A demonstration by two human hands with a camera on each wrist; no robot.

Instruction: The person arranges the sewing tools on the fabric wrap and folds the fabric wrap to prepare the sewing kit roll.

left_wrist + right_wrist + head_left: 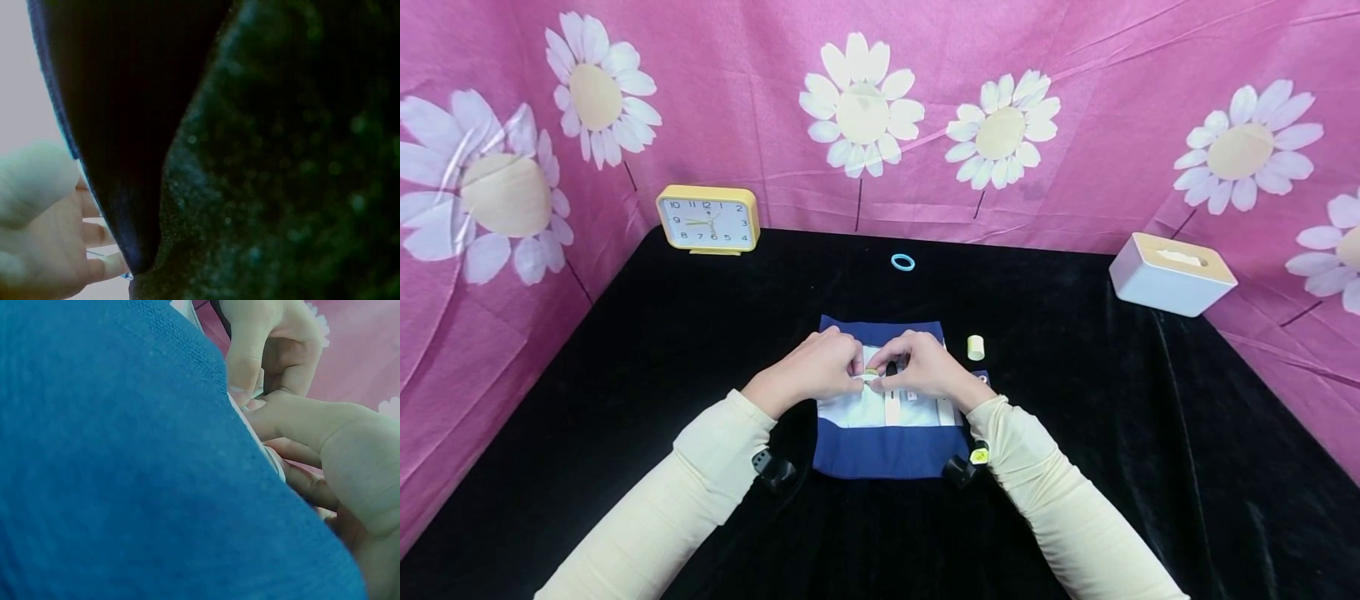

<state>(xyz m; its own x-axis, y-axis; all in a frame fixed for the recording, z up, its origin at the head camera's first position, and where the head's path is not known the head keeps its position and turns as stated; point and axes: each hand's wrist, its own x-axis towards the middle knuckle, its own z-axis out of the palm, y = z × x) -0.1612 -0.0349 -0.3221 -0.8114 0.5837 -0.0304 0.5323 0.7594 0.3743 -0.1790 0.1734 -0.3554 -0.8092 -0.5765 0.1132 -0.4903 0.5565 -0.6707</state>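
Note:
A navy cloth organizer (887, 450) with a white pocketed middle lies spread on the black tablecloth. Over its white part, my left hand (823, 364) bends its fingers and pinches at a pocket edge. Facing it, my right hand (922, 367) pinches a small yellow-green piece (871, 372) between thumb and fingertips, close against the left fingertips. Fingers hide most of that piece, so its kind is unclear. In the right wrist view, blue cloth (125, 456) covers much of the picture. The left wrist view shows part of the left hand (44, 219) beside the cloth's dark edge.
A pale yellow cylinder (975, 347) stands right of the organizer. Farther back lies a light blue ring (902, 262). A yellow clock (708, 220) stands back left, a tissue box (1172, 275) back right. Pink flowered cloth (737, 100) hangs behind.

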